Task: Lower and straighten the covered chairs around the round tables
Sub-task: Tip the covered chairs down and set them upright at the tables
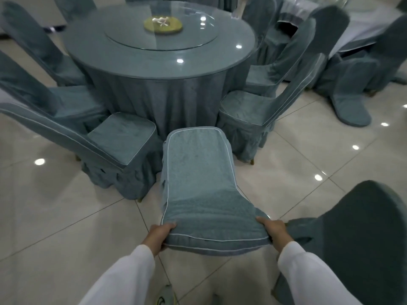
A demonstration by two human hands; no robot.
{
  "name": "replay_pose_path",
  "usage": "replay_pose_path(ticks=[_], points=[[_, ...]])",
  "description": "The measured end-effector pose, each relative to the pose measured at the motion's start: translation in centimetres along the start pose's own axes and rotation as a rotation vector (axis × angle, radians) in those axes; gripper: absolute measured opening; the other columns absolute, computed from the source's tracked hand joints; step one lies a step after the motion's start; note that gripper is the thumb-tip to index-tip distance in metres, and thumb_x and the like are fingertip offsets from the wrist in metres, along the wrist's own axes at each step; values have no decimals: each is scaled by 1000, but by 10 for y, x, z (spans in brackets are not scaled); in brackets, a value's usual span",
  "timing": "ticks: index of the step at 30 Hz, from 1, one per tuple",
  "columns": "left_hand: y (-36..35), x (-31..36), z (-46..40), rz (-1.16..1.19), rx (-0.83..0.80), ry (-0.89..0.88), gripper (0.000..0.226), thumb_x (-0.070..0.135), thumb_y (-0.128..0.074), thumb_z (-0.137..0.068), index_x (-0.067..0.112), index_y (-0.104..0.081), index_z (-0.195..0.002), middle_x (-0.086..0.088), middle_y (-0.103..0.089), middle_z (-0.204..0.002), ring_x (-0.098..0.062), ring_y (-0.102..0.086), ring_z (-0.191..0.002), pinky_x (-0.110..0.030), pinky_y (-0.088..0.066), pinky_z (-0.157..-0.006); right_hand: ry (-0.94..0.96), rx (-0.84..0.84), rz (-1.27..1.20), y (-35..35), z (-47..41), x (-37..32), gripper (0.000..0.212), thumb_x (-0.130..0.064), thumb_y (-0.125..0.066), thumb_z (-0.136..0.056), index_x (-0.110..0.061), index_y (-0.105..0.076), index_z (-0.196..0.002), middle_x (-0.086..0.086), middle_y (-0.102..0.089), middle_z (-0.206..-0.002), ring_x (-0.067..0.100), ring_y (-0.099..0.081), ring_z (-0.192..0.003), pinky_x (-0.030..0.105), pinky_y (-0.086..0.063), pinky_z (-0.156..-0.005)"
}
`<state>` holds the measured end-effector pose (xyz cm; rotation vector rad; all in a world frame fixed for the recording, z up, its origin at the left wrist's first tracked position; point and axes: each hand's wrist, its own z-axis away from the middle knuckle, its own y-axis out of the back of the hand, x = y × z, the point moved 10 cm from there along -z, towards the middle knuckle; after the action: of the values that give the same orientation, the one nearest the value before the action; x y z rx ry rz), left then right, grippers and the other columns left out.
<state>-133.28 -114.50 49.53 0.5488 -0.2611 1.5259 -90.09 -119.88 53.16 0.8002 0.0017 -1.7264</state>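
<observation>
Both hands are gripping the top corners of a covered chair [198, 179] standing at the near edge of the round table [158, 51], the left hand [159, 235] and right hand [275, 231] curling round the padded back. The frame looks stiff and fairly heavy, but the loose cover is probably sliding, so holding the firm top rail suits best

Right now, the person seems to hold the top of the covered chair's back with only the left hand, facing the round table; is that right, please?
Not quite: the head view shows both the left hand and the right hand gripping the top of the covered chair, which faces the round table.
</observation>
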Motion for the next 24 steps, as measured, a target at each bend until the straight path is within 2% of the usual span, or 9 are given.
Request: replay_pose_path(ticks=[2,6,8,10,13,17,19,21,24], points=[[-1,12,12,-11,5,-19,43,21,-77,-82,9,-56,-118,-20,-69,-108,-29,-67,-85,-30,-54,-58,23,-74,-32,-2,16,-15,63,-27,-80,-86,-10,-49,-138,12,-61,-112,29,-61,-92,36,-52,-69],[-3,45,35,-27,2,-71,28,10,-67,-83,4,-61,-110,-17,-69,-91,-27,-65,-77,-28,-54,-56,53,-191,-134,-12,37,-41,65,-23,-72,-91,-27,-36,-146,6,-57,-115,26,-59,-97,37,-53,-68],[-2,61,44,-24,29,-92,19,10,-65,-84,5,-64,-102,-18,-69,-94,-28,-64,-79,-29,-52,-57,100,-211,-150,-14,48,-57,59,-22,-69,-93,-30,-39,-144,7,-55,-121,25,-58,-98,37,-54,-67],[-2,80,51,-10,64,-114,9,10,-60,-87,9,-65,-94,-20,-68,-102,-30,-63,-83,-30,-53,-59,152,-213,-152,-15,55,-72,43,-24,-66,-96,-30,-48,-135,7,-54,-126,22,-58,-99,38,-57,-69],[-6,107,60,-12,95,-128,14,12,-52,-93,10,-64,-101,-17,-65,-106,-32,-63,-94,-34,-57,-64,216,-206,-120,-19,57,-94,30,-32,-63,-98,-31,-54,-127,5,-56,-123,23,-60,-103,43,-61,-79],[-6,143,59,-63,113,-215,17,17,-48,-97,10,-61,-102,-14,-61,-106,-33,-59,-99,-41,-55,-77,259,-188,-81,-25,50,-133,18,-38,-63,-98,-31,-58,-115,3,-59,-119,28,-62,-105,40,-60,-77],[-7,165,56,-85,114,-278,19,20,-46,-99,10,-62,-101,-12,-60,-103,-31,-58,-97,-42,-56,-79,272,-191,-55,-29,44,-156,17,-41,-62,-99,-30,-58,-112,3,-62,-116,30,-67,-99,38,-59,-74],[-7,190,49,-114,113,-338,22,22,-44,-101,10,-62,-99,-11,-61,-102,-30,-59,-94,-43,-58,-78,293,-196,-36,-35,37,-179,17,-43,-60,-99,-30,-57,-110,4,-66,-111,30,-71,-85,35,-58,-71],[-8,232,32,-146,91,-390,25,22,-41,-104,9,-62,-97,-12,-61,-98,-27,-59,-84,-45,-59,-78,300,-181,-46,-48,24,-219,16,-41,-58,-100,-27,-58,-107,9,-70,-105,29,-71,-74,34,-58,-69]])
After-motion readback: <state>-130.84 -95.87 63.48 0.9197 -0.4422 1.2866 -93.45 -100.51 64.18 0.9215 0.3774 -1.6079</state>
